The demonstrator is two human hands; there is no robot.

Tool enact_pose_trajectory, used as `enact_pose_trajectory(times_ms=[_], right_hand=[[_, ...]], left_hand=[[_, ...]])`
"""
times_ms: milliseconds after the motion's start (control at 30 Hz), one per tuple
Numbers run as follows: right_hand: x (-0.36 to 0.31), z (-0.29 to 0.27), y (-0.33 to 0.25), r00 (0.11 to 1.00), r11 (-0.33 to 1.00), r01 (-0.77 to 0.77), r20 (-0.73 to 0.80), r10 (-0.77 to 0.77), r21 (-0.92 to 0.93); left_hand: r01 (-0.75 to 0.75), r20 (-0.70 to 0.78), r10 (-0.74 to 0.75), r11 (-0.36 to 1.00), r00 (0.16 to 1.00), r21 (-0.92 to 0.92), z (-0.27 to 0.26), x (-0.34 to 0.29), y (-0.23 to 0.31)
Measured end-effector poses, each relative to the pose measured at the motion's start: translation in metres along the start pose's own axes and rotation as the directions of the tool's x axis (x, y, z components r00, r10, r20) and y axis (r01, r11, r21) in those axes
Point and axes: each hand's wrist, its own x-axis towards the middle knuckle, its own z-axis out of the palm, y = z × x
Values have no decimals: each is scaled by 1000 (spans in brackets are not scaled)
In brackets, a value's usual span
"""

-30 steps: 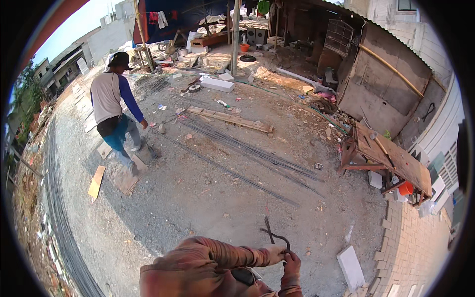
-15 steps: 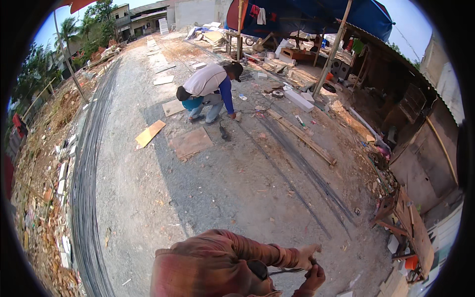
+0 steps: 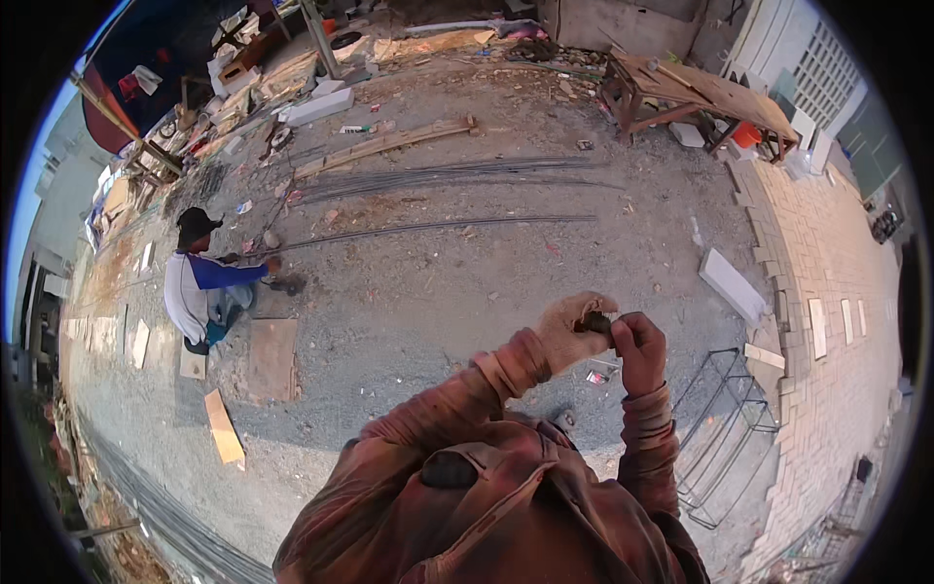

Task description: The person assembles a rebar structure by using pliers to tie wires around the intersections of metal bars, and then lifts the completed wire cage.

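My left hand, in a pale worn glove, and my right hand, in a reddish glove, meet in front of my chest. Both are closed on a small dark object held between them; its shape is mostly hidden by the fingers. My rust-coloured sleeves run up from the lower edge. Just below the hands, on the gravel, lies a small bit of red and white litter.
A co-worker crouches at the left, by a flat board. Long steel bars lie across the ground beyond. Bent wire frames stand at my right, near a white block, brick paving and a wooden bench.
The view has swung round, so the co-worker now sits at the left. My hands have come together; the thin dark bent tool seen at my right hand earlier no longer sticks out.
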Motion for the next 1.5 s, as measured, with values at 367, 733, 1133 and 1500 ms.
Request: enact_pose_trajectory(times_ms=[367,733,1133,1500], right_hand=[[-46,11,-21,985,985,4,-168,26,174],[-91,-18,-16,957,978,7,-284,54,210],[-155,-89,7,957,927,9,-270,101,376],[-231,-110,66,776,553,-58,-311,549,831]], left_hand=[[-297,259,187,813,948,502,7,-13,55],[-24,368,-63,974,928,226,39,-6,25],[90,439,-130,990,889,110,132,-14,16],[295,436,-434,889,788,350,202,-17,-69]])
